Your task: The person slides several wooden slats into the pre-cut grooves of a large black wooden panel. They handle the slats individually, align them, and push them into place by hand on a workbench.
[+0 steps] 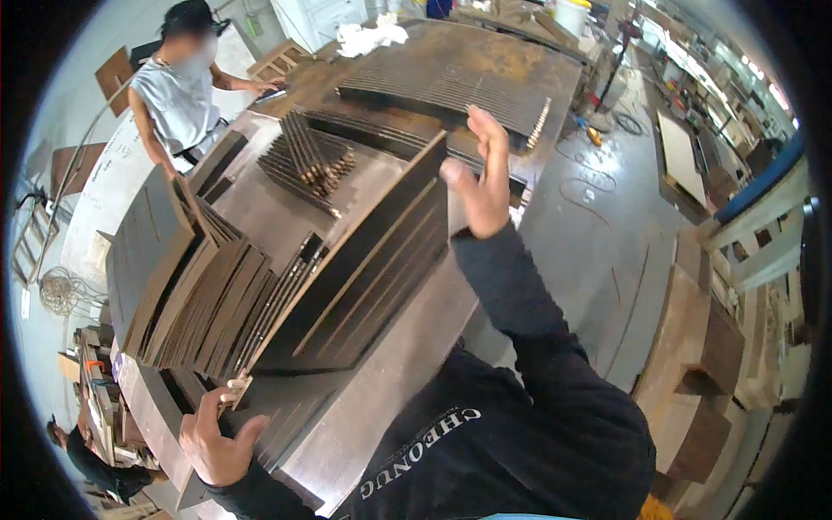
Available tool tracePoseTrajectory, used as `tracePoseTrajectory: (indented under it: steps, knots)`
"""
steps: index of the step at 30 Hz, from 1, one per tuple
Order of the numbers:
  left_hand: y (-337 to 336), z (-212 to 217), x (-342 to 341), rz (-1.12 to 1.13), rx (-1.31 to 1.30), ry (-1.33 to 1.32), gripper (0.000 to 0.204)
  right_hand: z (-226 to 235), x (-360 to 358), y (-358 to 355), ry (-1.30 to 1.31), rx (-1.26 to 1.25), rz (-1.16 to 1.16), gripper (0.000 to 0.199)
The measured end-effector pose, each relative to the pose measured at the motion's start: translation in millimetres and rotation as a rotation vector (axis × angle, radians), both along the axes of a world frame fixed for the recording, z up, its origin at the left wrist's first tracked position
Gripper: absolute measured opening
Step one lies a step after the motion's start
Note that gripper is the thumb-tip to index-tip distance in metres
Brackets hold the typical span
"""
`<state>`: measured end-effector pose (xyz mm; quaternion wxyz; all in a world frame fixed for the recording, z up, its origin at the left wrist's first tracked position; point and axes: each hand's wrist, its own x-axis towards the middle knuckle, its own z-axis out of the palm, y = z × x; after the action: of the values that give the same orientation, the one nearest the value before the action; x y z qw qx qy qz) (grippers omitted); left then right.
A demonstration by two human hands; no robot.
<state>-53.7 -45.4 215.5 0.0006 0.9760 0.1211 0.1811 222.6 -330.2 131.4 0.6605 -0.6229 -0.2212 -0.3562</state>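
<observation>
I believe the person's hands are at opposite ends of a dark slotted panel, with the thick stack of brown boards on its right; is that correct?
Not quite: the head view shows the thick stack of brown boards on the left of the dark slotted panel, not its right.

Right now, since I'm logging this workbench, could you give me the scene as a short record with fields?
Panel: dark, with pale lengthwise lines, tilted up
Left hand: at the panel's near end
Right hand: open beside its far end; contact unclear
Stack: dark boards leaning together, left of the panel
Sticks: piled beyond the stack
Long strips: side by side, farther off
Co-worker: white sleeveless top, upper left
</observation>
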Motion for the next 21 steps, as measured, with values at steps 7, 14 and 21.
tracePoseTrajectory:
  steps: [7, 14, 21]
  knots:
    - [-11, -12, 13, -0.010, 0.113, -0.036, 0.041, -83, 37, 5, 0.514, 0.079, 0.631, 0.073]
    - [-5, -18, 10, -0.033, 0.043, -0.098, 0.041, -112, 41, 17, 0.468, 0.173, 0.460, 0.038]
    - [-17, 0, 37, -0.164, 0.059, -0.095, 0.040, -103, 53, -3, 0.365, 0.357, 0.503, 0.036]
